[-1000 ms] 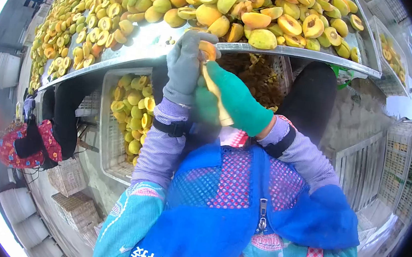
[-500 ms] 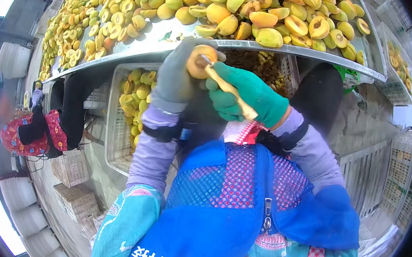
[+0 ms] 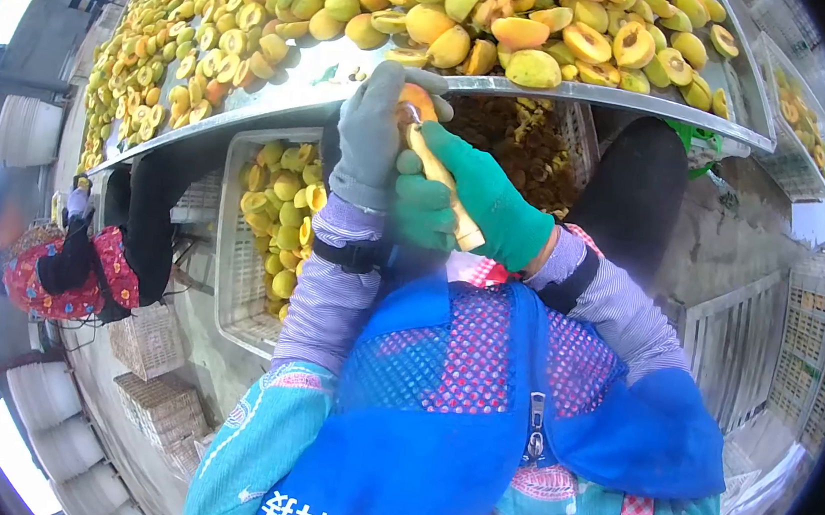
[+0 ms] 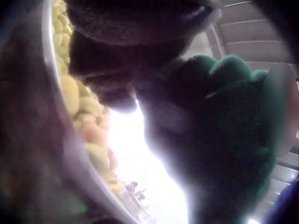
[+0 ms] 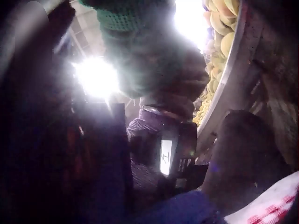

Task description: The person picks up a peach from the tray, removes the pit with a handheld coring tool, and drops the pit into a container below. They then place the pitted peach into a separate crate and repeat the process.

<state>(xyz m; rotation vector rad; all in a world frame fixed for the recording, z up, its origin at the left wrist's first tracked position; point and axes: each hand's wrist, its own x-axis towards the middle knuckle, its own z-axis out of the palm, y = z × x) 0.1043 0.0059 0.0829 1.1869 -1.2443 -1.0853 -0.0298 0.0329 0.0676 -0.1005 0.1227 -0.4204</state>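
In the head view my grey-gloved left hand (image 3: 368,142) grips a yellow peach half (image 3: 419,100), its cut face turned toward the right hand. The green-gloved right hand (image 3: 494,204) holds a pitting tool by its pale wooden handle (image 3: 448,191). The tool's thin metal end meets the hollow of the peach half. Both hands are close together just below the table's front edge. In the left wrist view the green glove (image 4: 224,116) shows in shadow beside the dark left glove (image 4: 135,23). The right wrist view is mostly dark, with the green glove (image 5: 126,51) at its top.
A metal table (image 3: 316,76) carries a heap of peach halves (image 3: 533,67). Below it are a crate (image 3: 229,283) of peach halves and a container of brown pits (image 3: 519,153). Another person (image 3: 70,267) sits at left near stacked crates (image 3: 160,412). A crate (image 3: 793,132) stands at right.
The left hand first turned the peach half's cut face up into view, then tilted it back toward the right hand. The right hand moved with it, its tool staying at the hollow.
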